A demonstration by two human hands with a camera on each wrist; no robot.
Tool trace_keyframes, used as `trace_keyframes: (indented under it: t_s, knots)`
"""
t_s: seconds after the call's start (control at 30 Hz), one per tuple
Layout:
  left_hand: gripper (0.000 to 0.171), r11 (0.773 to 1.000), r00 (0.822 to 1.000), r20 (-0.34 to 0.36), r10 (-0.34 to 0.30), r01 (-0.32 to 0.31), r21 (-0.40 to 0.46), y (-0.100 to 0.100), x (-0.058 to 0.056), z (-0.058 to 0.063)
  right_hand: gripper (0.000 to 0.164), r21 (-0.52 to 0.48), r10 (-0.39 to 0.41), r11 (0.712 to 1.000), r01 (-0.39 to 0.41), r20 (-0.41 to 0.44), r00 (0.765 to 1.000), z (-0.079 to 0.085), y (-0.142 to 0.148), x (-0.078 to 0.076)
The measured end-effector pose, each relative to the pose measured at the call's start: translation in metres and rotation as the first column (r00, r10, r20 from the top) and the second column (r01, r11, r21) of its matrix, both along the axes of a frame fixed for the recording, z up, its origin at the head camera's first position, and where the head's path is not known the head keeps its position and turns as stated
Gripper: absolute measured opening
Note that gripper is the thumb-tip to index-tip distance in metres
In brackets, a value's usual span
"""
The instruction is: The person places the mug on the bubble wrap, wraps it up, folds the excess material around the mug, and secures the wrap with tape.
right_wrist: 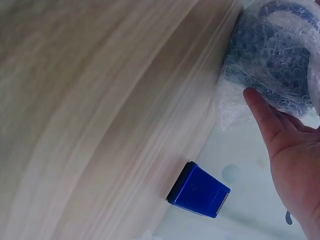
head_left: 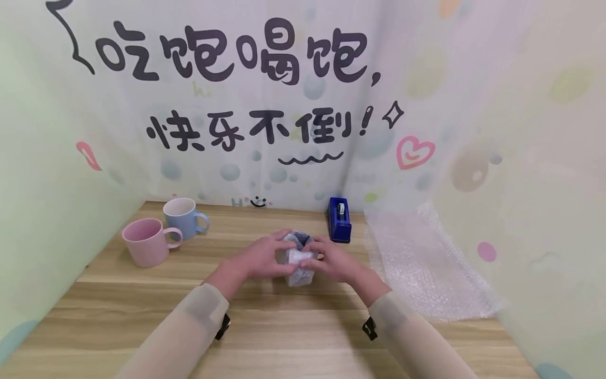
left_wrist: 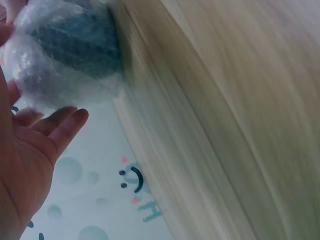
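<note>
Wrapped mug (head_left: 300, 277) on table (head_left: 303, 337), centre, left of tape dispenser (head_left: 340, 226). Left hand (head_left: 265, 258), right hand (head_left: 334, 260) half-curled, gripping its sides. Likely hard, breakable inside, slippery outside; grip body, not handle (right_wrist: 286, 6).

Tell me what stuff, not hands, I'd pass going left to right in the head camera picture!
Pink mug, light blue mug, bubble-wrapped bundle, blue tape dispenser, sheet of bubble wrap.
</note>
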State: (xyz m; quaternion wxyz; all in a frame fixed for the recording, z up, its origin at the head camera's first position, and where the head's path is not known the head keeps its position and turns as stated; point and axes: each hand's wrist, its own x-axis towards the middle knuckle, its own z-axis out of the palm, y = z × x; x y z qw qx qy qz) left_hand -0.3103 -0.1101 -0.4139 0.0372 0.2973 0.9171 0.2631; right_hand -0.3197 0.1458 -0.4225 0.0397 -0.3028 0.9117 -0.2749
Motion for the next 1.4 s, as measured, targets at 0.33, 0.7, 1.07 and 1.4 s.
trace_keyframes:
  t_s: [0.33, 0.7, 1.07, 1.4]
  knots:
    - [0.078, 1.000, 1.000, -0.021, -0.006, 0.005, -0.027, 0.003, -0.004, -0.001, 0.034, -0.002, -0.001, 1.000, 0.001, 0.015, 1.000, 0.000, 0.005, -0.002]
    - [0.060, 0.999, 1.000, 0.007, -0.003, 0.003, -0.048, 0.003, -0.002, 0.001, 0.033, -0.046, 0.019, 0.999, -0.014, 0.096, 0.995, 0.002, 0.008, -0.004]
    - [0.057, 0.998, 1.000, 0.011, 0.013, -0.013, -0.054, 0.000, -0.001, 0.005, 0.032, -0.143, -0.041, 0.989, 0.049, 0.062, 0.997, 0.016, 0.023, -0.036]
    - [0.056, 1.000, 1.000, 0.001, 0.009, -0.009, -0.020, 0.005, 0.000, 0.004, 0.048, -0.108, -0.600, 0.781, 0.615, 0.142, 0.788, 0.006, 0.066, -0.106]
